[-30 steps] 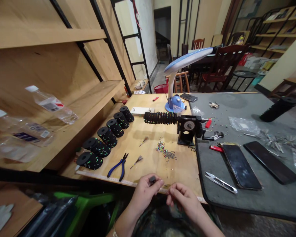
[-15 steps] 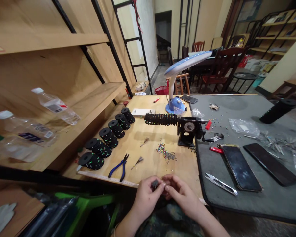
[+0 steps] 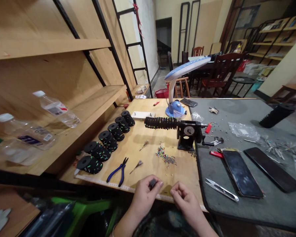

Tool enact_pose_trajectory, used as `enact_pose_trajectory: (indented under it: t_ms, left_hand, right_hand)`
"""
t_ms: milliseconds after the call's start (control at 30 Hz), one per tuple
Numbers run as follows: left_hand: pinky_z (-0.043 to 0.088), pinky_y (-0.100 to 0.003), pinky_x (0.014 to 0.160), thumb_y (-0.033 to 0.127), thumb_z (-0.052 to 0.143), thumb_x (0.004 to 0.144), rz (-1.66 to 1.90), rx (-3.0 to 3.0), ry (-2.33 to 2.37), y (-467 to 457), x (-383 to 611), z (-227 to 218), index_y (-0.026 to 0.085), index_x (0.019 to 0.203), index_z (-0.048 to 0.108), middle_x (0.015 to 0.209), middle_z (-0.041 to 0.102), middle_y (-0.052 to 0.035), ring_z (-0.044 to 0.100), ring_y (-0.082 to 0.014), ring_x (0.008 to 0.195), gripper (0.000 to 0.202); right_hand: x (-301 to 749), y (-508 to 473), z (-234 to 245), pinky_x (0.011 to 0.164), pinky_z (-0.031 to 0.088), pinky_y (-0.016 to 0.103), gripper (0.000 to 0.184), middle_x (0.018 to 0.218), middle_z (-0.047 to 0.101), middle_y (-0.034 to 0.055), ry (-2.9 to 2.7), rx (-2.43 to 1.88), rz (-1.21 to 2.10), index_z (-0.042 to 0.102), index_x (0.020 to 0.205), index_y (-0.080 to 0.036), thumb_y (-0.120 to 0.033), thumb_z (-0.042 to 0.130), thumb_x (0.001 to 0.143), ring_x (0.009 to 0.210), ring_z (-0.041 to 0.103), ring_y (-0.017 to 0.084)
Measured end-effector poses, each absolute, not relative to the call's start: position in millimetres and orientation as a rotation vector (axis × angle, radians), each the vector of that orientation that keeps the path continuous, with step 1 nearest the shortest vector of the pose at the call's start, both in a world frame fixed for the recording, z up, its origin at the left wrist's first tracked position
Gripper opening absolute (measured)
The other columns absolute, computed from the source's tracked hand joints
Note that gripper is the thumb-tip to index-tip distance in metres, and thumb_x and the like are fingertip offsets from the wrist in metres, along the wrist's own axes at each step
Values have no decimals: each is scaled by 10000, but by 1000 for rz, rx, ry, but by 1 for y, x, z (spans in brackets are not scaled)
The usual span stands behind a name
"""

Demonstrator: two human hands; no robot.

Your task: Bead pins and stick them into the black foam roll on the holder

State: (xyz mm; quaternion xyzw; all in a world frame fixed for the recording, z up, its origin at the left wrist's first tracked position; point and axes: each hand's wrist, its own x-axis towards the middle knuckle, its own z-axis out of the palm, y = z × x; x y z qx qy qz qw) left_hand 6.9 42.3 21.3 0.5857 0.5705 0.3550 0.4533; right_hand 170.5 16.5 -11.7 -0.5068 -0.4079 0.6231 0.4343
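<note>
My left hand is at the near edge of the wooden table, its fingers closed round a small dark piece. My right hand is a short way to its right, thumb and fingers pinched together; whatever they hold is too small to name. Just beyond both hands lies a small heap of coloured beads. Past it stands a black hand-crank winder with a dark beaded coil on its shaft.
A row of several black spools lines the table's left side, with blue pliers near them. A grey mat on the right holds thread snips, two phones and lighters. A blue desk lamp stands behind. Water bottles lie on the left shelf.
My hands met half a second ago, fingertips touching over the dark piece, and have now drawn apart again. The view has tilted slightly upward.
</note>
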Motion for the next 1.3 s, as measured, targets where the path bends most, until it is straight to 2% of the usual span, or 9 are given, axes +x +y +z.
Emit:
enact_pose_trajectory:
  t_ms: [100,200,400,567,833,1067,1300]
  left_hand:
    - [388,-227,531,325,622,776,903,1561,1454,59,4,22,166,713,678,613,630,-15,536,-153,550,180]
    - [434,-255,604,259,633,748,913,1708,1442,76,7,24,183,739,696,706,679,-39,595,-188,643,99]
    - [431,-273,649,189,617,731,848,1794,1403,97,20,27,192,734,687,722,676,-35,597,-193,680,69]
    - [434,-242,596,177,570,746,816,1735,1388,96,22,19,182,825,632,689,646,-9,587,-159,618,101]
    - [413,-217,526,202,551,753,734,1673,1435,89,16,11,185,835,541,685,608,13,564,-127,550,84]
    - [387,-226,517,198,551,755,630,1781,1394,94,38,27,172,732,592,572,578,25,538,-137,526,53]
    - [443,-275,669,162,592,764,559,2016,1347,131,104,31,163,790,694,764,708,-55,619,-187,707,105]
  right_hand:
    - [177,18,-15,419,153,212,478,414,298,-122,-805,-1230,1565,468,633,-212,-637,685,643,393,206,57]
    - [180,18,-19,415,121,205,471,407,266,-136,-622,-1180,1545,475,668,-211,-622,704,647,392,163,49]
    - [183,15,-27,409,109,201,470,411,274,-136,-490,-1149,1520,479,676,-207,-599,736,634,398,160,48]
    - [184,14,-30,406,115,199,459,398,278,-139,-433,-1150,1516,491,698,-208,-584,745,631,389,163,49]
    - [186,15,-28,374,107,184,458,344,284,-154,-325,-1098,1533,499,700,-206,-545,788,596,340,146,31]
    - [186,16,-31,364,108,176,481,334,316,-158,-281,-1068,1513,488,707,-206,-545,803,575,329,161,22]
    - [184,14,-45,371,109,174,464,362,291,-159,-329,-997,1476,474,722,-206,-577,743,652,360,141,29]
